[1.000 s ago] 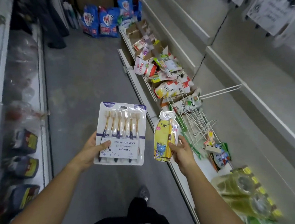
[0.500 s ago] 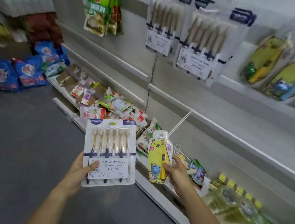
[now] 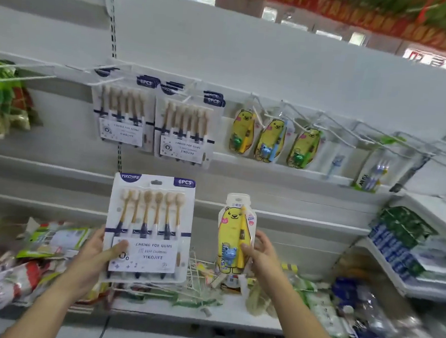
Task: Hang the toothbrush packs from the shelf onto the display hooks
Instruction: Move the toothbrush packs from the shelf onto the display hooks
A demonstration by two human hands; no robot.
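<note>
Display wall: A white shop shelving unit (image 3: 278, 74) fills the view, its rail set above the person's raised hands.
Lower shelf: The shelf (image 3: 226, 308) below carries a jumble of unsorted packets and loose wire hooks (image 3: 197, 269), apparently the stock waiting to go up.
Display hooks: A row of white wire hooks (image 3: 341, 130) juts from the rail; several at the right look bare, though blur prevents a count.
Hung six-piece packs: Two stacks, one (image 3: 121, 116) beside the other (image 3: 184, 130), hang by their header slots, with more cards behind each front one; the total cannot be told.
Held six-piece pack: One YIKOJIFE card (image 3: 149, 227) of six brushes is held upright, slot uppermost, just under its hung twins, likely to match it to its hook.
Hung bear packs: Three yellow bear-shaped children's packs (image 3: 270, 140) hang one to a hook.
Held bear pack: One more (image 3: 233, 234), upright, sits below those three.
Left hand: The left hand (image 3: 95, 254) grips the big card's lower left corner, thumb across the front, fingers behind.
Right hand: The right hand (image 3: 262, 256) pinches the bear pack's lower right edge, thumb in front, fingers curled behind.
Stage: Both packs are off the shelf, neither yet hooked.
</note>
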